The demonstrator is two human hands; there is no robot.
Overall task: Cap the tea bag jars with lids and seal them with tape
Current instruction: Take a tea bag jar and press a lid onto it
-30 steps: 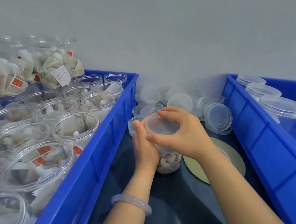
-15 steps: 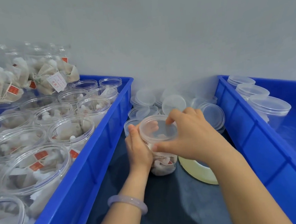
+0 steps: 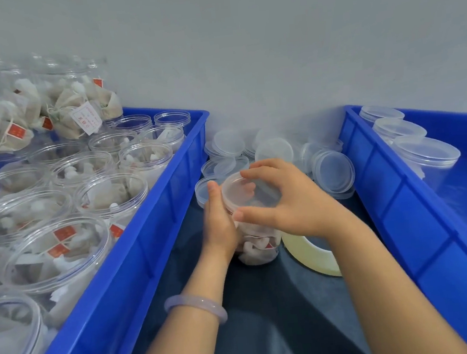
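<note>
A long blue bin [image 3: 158,241] is lying just to the left of the hands, holding many open jars [image 3: 111,194] of tea bags that are waiting for lids. A second blue bin [image 3: 401,217] is sitting to the right of the hands, carrying a few capped jars [image 3: 426,152]. Between the two bins, the dark counter [image 3: 270,330] is bearing the work. Just beyond the fingertips, a heap of loose lids [image 3: 333,171] is lying against the wall. A cream tape roll [image 3: 296,245] is resting under the right wrist, just beside the jar.

The tea bag jar [image 3: 257,248] is standing upright on the counter between both hands, its long axis running vertically. The left hand [image 3: 219,223] is wrapping around the jar's left side and steadying it. The right hand [image 3: 295,205] is arching over the top, with thumb and fingers gripping the rim of the lid [image 3: 245,190], which is sitting on the jar's mouth.

The capping step appears to be under way; whether the lid is fully seated cannot be told. The taping is likely falling to the right hand, since it is the one nearer the roll.
</note>
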